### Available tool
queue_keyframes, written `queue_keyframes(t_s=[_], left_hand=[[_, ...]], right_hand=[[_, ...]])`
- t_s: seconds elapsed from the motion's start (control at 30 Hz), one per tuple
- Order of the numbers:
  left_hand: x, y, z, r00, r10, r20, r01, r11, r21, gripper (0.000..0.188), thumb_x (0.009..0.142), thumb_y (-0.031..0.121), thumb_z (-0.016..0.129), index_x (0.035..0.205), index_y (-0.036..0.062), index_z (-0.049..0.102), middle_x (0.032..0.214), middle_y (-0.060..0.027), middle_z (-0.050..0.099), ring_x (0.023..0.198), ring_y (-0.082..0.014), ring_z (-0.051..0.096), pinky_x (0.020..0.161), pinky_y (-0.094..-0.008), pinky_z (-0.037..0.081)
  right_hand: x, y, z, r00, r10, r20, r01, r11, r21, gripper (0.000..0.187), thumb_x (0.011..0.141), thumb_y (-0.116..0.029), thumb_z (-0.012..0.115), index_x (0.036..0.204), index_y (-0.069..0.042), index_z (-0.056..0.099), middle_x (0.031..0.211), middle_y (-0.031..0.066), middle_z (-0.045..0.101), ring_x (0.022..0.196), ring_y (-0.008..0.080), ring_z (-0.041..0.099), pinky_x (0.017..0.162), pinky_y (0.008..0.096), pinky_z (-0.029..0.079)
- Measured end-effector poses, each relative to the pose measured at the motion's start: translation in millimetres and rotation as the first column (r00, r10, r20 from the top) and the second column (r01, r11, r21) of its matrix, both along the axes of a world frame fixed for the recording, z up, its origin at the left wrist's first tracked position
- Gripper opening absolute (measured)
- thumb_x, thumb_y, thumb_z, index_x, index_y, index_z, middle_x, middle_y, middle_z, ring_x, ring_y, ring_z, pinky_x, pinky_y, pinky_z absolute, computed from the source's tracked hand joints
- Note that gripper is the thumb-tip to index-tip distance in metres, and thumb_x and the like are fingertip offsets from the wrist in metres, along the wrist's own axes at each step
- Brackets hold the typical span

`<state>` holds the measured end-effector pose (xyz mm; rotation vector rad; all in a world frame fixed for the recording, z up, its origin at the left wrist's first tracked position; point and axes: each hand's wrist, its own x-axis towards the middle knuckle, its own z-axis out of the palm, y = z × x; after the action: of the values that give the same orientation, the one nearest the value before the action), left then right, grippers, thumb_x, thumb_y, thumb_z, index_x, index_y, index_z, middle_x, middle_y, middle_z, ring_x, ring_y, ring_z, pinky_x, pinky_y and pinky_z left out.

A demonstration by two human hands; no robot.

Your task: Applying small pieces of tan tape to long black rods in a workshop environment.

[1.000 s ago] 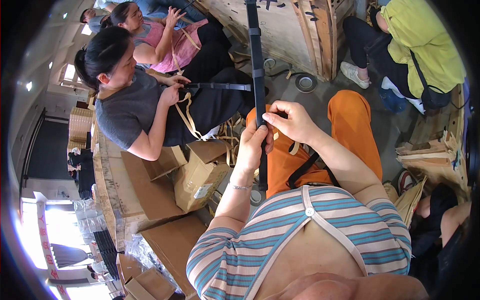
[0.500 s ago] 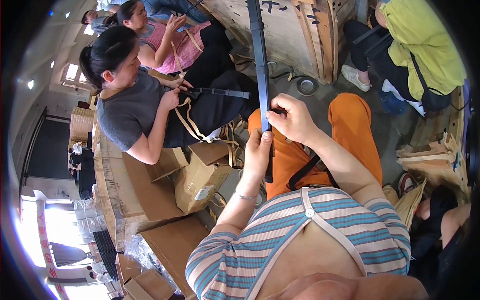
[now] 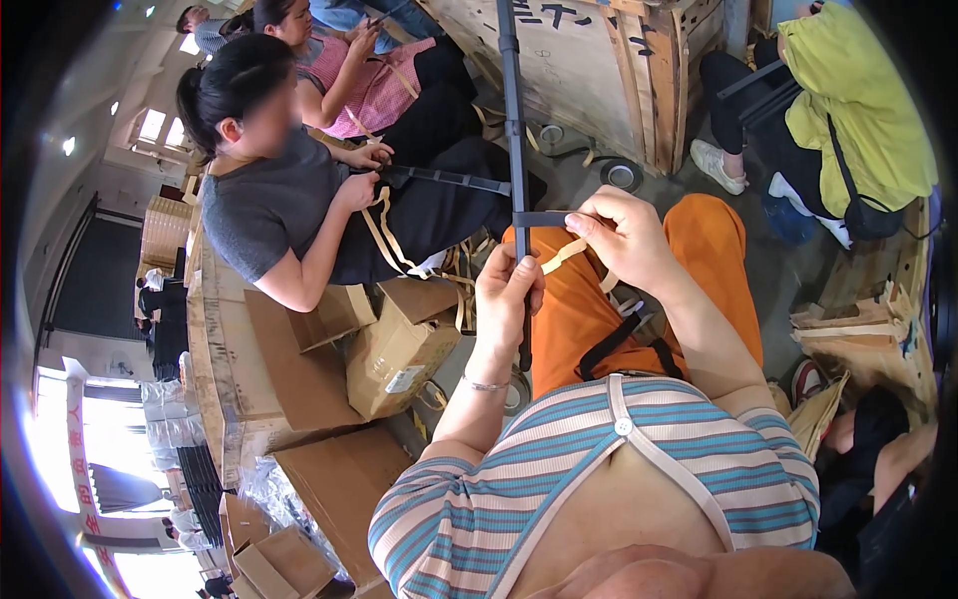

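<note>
Since the earlier frame, right hand (image 3: 624, 240) shifts slightly right along the dark rod (image 3: 516, 150), pinching a short black strap (image 3: 544, 218) and tan paper strip (image 3: 561, 257) beside it. Left hand (image 3: 507, 299) is closed around the rod's lower part at frame centre. Judgement: keep the rod steady and the strap taut while wrapping. Around: cardboard boxes (image 3: 394, 344) lower left, wooden crate (image 3: 619, 70) at top, a co-worker (image 3: 289, 200) upper left close by; loose straps on the orange trousers (image 3: 599, 309) could snag.
</note>
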<state>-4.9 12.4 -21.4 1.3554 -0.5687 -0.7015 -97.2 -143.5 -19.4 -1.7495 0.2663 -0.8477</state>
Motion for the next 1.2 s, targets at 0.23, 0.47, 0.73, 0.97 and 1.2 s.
queue_keyframes(t_s=[0.23,0.47,0.73,0.97,1.2], left_hand=[[-1.0,2.5,8.5,0.991,-0.107,-0.077,0.102,0.993,-0.063,0.026,0.091,0.025,0.046,0.095,-0.0001,0.050,0.062,-0.0079,0.053,0.042,-0.0099,0.043,0.039,-0.0199,0.034],[1.5,2.2,7.6,0.956,-0.248,-0.153,0.219,0.958,-0.184,0.032,0.092,0.031,0.046,0.096,-0.0004,0.051,0.067,-0.0092,0.056,0.046,-0.0099,0.046,0.043,-0.0192,0.037],[6.3,-3.3,6.0,0.981,-0.096,-0.168,0.098,0.995,0.003,0.032,0.091,0.031,0.046,0.096,-0.0003,0.053,0.070,-0.0057,0.050,0.065,-0.0113,0.047,0.056,-0.0241,0.041],[7.4,-1.9,5.4,0.999,0.027,-0.021,-0.027,1.000,0.001,0.017,0.087,0.019,0.056,0.091,0.0033,0.050,0.062,-0.0003,0.048,0.041,-0.0047,0.039,0.036,-0.0169,0.031],[14.7,4.4,9.7,0.975,-0.164,-0.146,0.144,0.980,-0.141,0.024,0.087,0.025,0.056,0.092,0.0025,0.048,0.053,-0.0021,0.043,0.039,-0.0079,0.038,0.034,-0.0183,0.030]], right_hand=[[-0.2,-0.3,1.6,0.999,0.033,0.032,-0.034,0.999,0.020,0.017,0.080,-0.013,0.064,0.072,0.001,0.061,0.065,0.0021,0.048,0.056,0.0082,0.041,0.051,0.0232,0.033],[2.8,-1.8,0.0,0.998,0.038,0.041,-0.040,0.999,0.030,0.019,0.080,-0.015,0.065,0.071,0.001,0.061,0.065,0.0018,0.048,0.056,0.0078,0.041,0.050,0.0230,0.033],[0.1,-2.6,-1.1,0.997,-0.038,0.061,0.040,0.999,-0.022,0.016,0.076,-0.011,0.069,0.069,0.002,0.061,0.061,0.0021,0.045,0.053,0.0088,0.040,0.048,0.0244,0.031],[-10.0,-2.3,6.4,0.996,-0.066,0.053,0.073,0.987,-0.144,0.010,0.074,-0.010,0.069,0.073,-0.001,0.065,0.061,0.0066,0.048,0.051,0.0164,0.047,0.047,0.0284,0.036],[-17.7,-5.4,8.2,0.995,-0.069,0.071,0.079,0.986,-0.146,0.012,0.073,-0.010,0.070,0.071,0.000,0.064,0.061,0.0065,0.048,0.050,0.0157,0.045,0.046,0.0281,0.034]])
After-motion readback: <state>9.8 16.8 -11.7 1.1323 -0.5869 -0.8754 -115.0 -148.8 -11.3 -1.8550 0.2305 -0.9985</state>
